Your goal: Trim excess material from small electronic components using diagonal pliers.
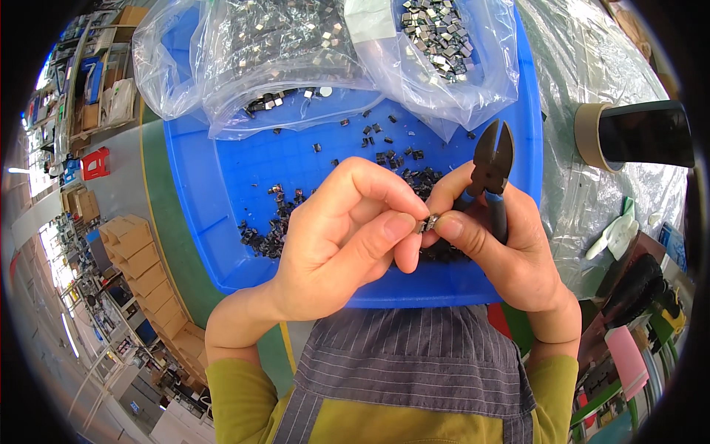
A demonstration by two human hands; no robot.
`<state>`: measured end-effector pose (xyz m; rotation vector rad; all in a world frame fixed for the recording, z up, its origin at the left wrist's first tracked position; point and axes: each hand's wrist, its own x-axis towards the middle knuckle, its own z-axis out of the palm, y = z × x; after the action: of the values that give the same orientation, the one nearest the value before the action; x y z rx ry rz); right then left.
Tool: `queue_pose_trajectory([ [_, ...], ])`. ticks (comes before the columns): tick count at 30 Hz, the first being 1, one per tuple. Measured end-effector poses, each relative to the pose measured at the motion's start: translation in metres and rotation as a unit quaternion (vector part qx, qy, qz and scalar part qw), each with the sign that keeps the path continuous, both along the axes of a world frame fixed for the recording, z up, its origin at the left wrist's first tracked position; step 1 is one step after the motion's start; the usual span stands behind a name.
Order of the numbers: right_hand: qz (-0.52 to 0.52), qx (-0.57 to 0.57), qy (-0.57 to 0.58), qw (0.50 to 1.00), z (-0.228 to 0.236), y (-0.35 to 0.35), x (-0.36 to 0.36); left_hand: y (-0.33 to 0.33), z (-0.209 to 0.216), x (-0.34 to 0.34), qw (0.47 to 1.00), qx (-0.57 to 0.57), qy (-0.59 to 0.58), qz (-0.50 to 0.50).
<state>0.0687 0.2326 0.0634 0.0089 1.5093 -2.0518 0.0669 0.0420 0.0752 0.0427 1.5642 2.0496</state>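
Between my fingertips is a small dark metallic component (427, 223); its exact kind is too small to tell. My left hand (340, 229) pinches it between thumb and forefinger from the left. My right hand (503, 237) pinches the same piece from the right and also carries cutting pliers (492, 159), their dark jaws pointing away from me and slightly parted. The pliers' handles run into the right palm, partly hidden by fingers. Beneath both hands lies a blue plastic tray (244, 163) with loose small black components (270, 233) scattered and heaped in it.
Clear plastic bags (288, 44) of small metallic parts (436, 37) fill the tray's far side. To the right, a tape roll (592, 137) stands beside a black object (647, 133) on plastic sheeting. A white glove-like item (615, 235) lies nearer. Cardboard boxes (148, 274) stand left, beyond the tray.
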Motion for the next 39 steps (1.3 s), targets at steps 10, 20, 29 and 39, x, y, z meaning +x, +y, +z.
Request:
queue_pose_trajectory([
  [10,0.007,0.038,0.013,0.999,0.002,0.003,-0.001,-0.005,-0.001,-0.005,0.987,0.072,-0.145,-0.007],
  [20,0.012,0.034,0.000,0.999,0.002,0.003,-0.002,-0.011,-0.006,-0.012,0.947,0.172,-0.268,-0.045],
  [29,0.013,0.036,0.009,0.999,0.001,0.004,-0.002,-0.013,-0.006,-0.014,0.931,0.198,-0.300,-0.061],
  [39,0.031,0.052,-0.052,0.997,0.009,0.005,-0.005,-0.012,-0.006,-0.013,0.938,0.172,-0.298,-0.054],
])
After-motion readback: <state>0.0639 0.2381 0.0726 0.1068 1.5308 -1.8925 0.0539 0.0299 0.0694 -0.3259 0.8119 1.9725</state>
